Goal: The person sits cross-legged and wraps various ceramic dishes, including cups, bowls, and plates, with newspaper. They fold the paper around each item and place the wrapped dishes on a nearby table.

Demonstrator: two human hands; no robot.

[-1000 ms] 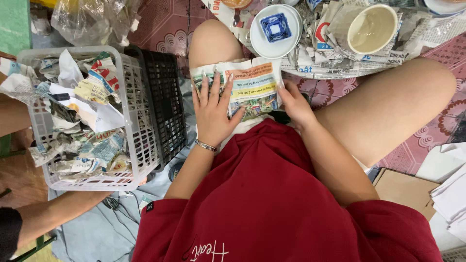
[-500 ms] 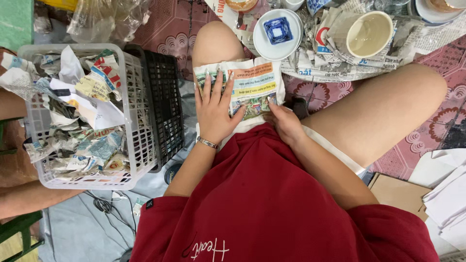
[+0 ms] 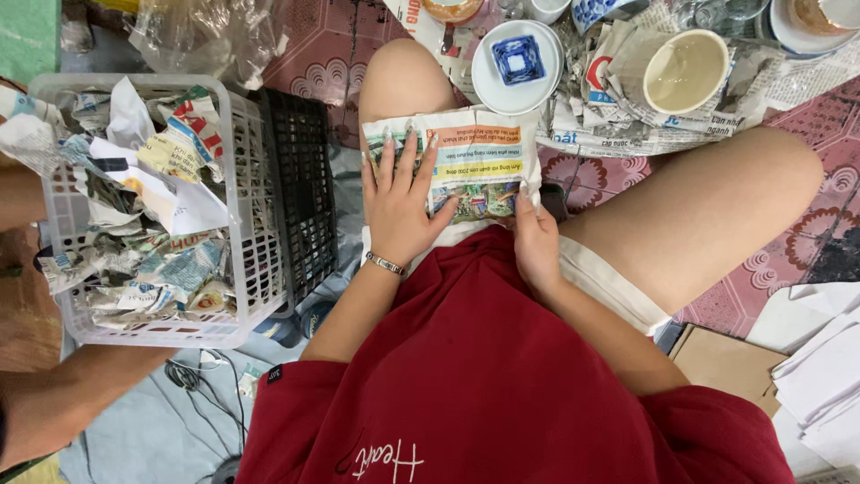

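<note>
A folded sheet of coloured newspaper [image 3: 475, 157] lies across my left thigh. My left hand [image 3: 400, 206] rests flat on its left half with fingers spread, a thin bracelet at the wrist. My right hand [image 3: 535, 242] pinches the sheet's near right corner between thumb and fingers. Just past my knee sits a white saucer [image 3: 518, 63] with a small blue square dish on it. To its right stands a cream bowl [image 3: 685, 72] on crumpled newspaper.
A white plastic basket [image 3: 251, 233] full of crumpled newspaper stands at my left, with a black crate [image 3: 305, 197] beside it. Another person's arm [image 3: 81, 394] reaches in at the lower left. Cardboard and white papers [image 3: 815, 367] lie at the right. Cables run along the floor.
My right hand has slid from the sheet's right edge down to its near corner. The other person's arm has shifted at the lower left. My left hand stays flat.
</note>
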